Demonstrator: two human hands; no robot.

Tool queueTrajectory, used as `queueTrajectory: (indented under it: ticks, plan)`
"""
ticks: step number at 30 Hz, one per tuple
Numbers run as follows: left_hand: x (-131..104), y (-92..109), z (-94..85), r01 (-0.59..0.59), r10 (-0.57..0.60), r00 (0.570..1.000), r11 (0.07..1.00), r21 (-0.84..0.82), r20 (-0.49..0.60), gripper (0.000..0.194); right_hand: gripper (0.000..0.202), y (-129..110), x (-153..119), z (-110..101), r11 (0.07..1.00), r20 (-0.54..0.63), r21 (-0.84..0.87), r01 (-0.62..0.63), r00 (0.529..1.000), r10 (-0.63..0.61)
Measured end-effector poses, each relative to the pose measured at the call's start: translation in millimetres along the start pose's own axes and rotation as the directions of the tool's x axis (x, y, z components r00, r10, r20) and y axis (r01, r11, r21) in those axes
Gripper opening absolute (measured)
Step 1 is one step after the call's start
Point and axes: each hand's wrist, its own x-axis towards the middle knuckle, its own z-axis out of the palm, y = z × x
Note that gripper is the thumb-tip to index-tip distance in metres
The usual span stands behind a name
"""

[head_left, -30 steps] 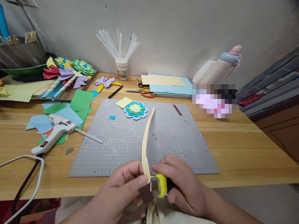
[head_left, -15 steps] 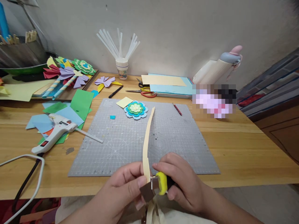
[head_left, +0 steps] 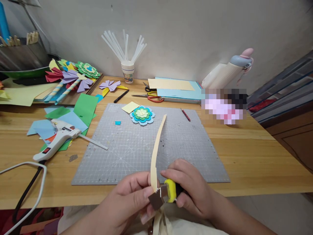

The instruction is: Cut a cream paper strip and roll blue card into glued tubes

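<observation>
My left hand is closed, pinching the lower part of a long, narrow cream paper strip. The strip's free end rises in a curve above the cutting mat. My right hand is wrapped round a yellow-and-black-handled tool; its flat metallic head meets the strip's edge beside my left thumb. A dark brown flat piece sits at that head, and I cannot tell whether it belongs to the tool. My fingers hide part of the tool. On the mat beyond lies a layered blue-green paper flower.
The grey cutting mat carries a cream paper square, a blue scrap and a red pen. Left is a white glue gun with a cord, over paper scraps. Behind stand a cup of glue sticks, scissors and paper sheets.
The strip's free end has swung slightly to the right. My left hand and the tool's head have shifted slightly rightward, and the head has turned a little. Both hands keep their hold.
</observation>
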Motion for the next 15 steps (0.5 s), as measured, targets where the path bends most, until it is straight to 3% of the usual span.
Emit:
queueTrajectory:
  ticks: [5,15]
  plan:
    - [-1.1,0.9,2.5,0.019,-0.013,0.996,0.998,0.065,-0.084,0.016,0.047,-5.4,3.0,-0.4,1.0,-0.01,0.001,0.025,1.0,-0.025]
    - [-0.2,0.0,2.1,0.046,-0.047,0.998,0.999,-0.015,-0.039,0.021,0.048,-1.8,2.1,-0.7,1.0,-0.008,-0.009,0.03,1.0,-0.03]
